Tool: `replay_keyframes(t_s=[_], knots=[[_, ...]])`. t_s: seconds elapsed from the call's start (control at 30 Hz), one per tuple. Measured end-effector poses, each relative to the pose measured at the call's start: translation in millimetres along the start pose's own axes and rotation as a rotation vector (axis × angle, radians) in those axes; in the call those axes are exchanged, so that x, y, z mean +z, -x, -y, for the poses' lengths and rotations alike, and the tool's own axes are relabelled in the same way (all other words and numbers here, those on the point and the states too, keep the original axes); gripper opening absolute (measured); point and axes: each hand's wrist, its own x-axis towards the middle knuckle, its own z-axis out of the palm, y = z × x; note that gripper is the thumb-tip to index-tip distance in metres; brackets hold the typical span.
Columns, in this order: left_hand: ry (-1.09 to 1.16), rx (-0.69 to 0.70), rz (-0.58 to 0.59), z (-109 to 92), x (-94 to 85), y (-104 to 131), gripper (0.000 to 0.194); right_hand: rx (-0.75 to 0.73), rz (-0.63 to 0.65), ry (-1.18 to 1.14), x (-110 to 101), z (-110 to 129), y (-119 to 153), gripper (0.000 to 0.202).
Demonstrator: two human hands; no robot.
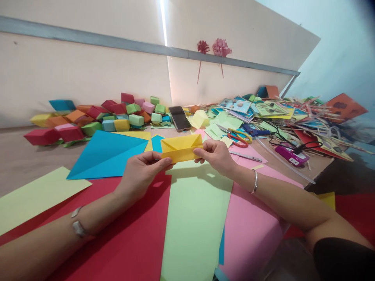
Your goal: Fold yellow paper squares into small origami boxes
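A folded piece of yellow paper, shaped like a small envelope with slanting creases, is held up between my two hands. My left hand pinches its left end between thumb and fingers. At the other end, my right hand grips the right edge the same way. Below the hands lie a light green sheet, a red sheet and a pink sheet. A creased blue sheet rests just beyond my left hand.
Folded paper boxes in many colours are heaped along the wall. A phone leans beside them. To the right are scissors, a cutter knife, a purple power strip with a cable, and piled cards.
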Motion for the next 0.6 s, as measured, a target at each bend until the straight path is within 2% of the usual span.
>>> replay_keyframes(t_s=[0.13, 0.3, 0.47, 0.53, 0.6], knots=[[0.044, 0.023, -0.021, 0.9, 1.5, 1.1, 0.027, -0.020, -0.055, 0.033, 2.5, -2.7, 1.0, 0.050], [0.137, -0.001, -0.013, 2.9, 1.8, -1.8, 0.033, -0.042, -0.093, 0.071, 7.0, -6.8, 3.0, 0.042], [0.207, -0.049, 0.143, 3.5, -0.5, -5.9, 0.053, -0.045, -0.103, 0.115, 9.1, -8.3, 4.9, 0.034], [0.180, -0.080, 0.206, 4.1, -0.5, -5.5, 0.047, -0.047, -0.092, 0.141, 9.4, -9.2, 5.6, 0.033], [0.144, -0.127, 0.213, 5.5, -0.1, -4.6, 0.040, -0.053, -0.076, 0.155, 9.9, -10.2, 5.9, 0.034]])
